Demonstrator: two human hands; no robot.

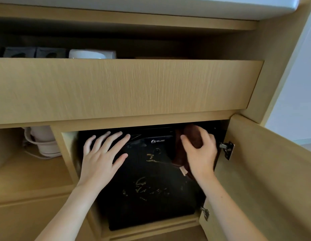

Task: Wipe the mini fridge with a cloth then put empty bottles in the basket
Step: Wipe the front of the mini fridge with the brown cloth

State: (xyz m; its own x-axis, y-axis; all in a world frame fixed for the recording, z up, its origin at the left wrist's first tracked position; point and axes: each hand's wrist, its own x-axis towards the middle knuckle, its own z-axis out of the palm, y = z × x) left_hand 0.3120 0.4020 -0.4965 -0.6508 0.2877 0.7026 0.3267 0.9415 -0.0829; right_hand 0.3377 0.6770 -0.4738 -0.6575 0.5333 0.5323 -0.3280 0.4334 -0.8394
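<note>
Mid-wipe on mini fridge (pixel 147 180): right hand (pixel 200 153) clutching brown cloth (pixel 193 136), left hand (pixel 102 153) splayed flat (bottles, basket unseen, still pending).

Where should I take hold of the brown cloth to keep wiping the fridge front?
Grip the bunched upper part of the brown cloth, coming from the front as the right hand does now. That wad sits against the mini fridge near its top right corner, while the rest hangs loose below and would probably just trail.
</note>
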